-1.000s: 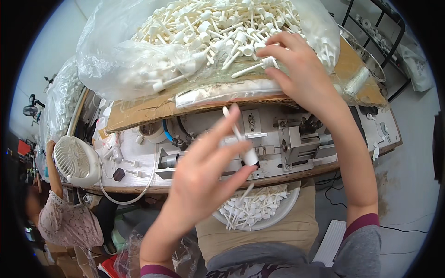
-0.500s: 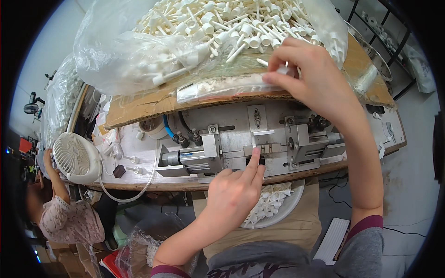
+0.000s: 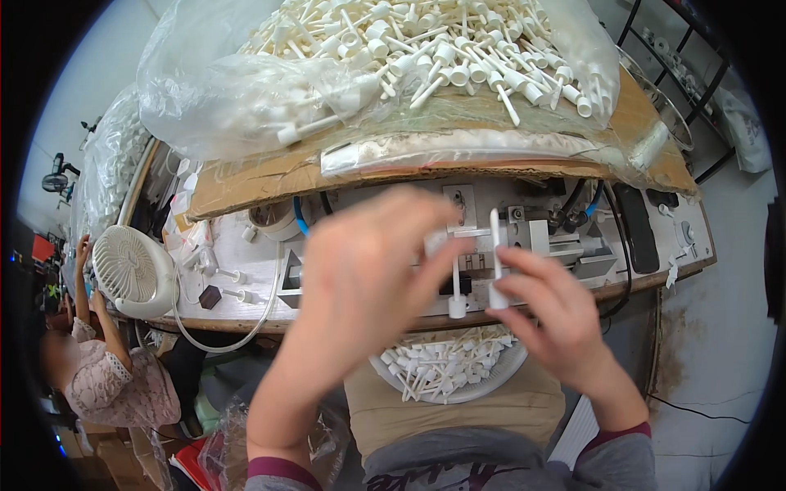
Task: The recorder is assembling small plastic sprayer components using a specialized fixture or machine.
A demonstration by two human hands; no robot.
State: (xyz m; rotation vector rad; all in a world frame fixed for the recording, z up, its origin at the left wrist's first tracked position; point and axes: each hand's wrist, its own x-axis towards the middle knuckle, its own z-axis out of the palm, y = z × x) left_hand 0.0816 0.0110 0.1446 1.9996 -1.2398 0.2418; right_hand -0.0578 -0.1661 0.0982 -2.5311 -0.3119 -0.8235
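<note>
My right hand [image 3: 553, 315] grips a white plastic capped stick [image 3: 496, 258] near its wide end, the thin end pointing up. A second capped stick [image 3: 457, 306] stands beside it with its wide cap toward me, at the small metal fixture [image 3: 476, 262]. Over the left part of the bench machine is my left hand [image 3: 368, 262], smeared by motion. Its bent fingers are close to the second stick's thin end, and a whitish patch shows between them. Whether they hold anything is unclear. Metal clamp blocks [image 3: 565, 245] flank the fixture; the left one is mostly hidden behind my left hand.
A heap of white capped sticks [image 3: 458, 49] lies in clear plastic on a cardboard sheet [image 3: 246, 184] at the back. A round basket [image 3: 446, 398] of similar pieces sits on my lap. At left are a white fan [image 3: 135, 274] and another person [image 3: 123, 368]. A dark phone [image 3: 636, 229] lies right.
My right hand has come down from the heap to the fixture with a capped stick. My left hand has lifted off the fixture and moved up and left. More of the lap basket shows.
</note>
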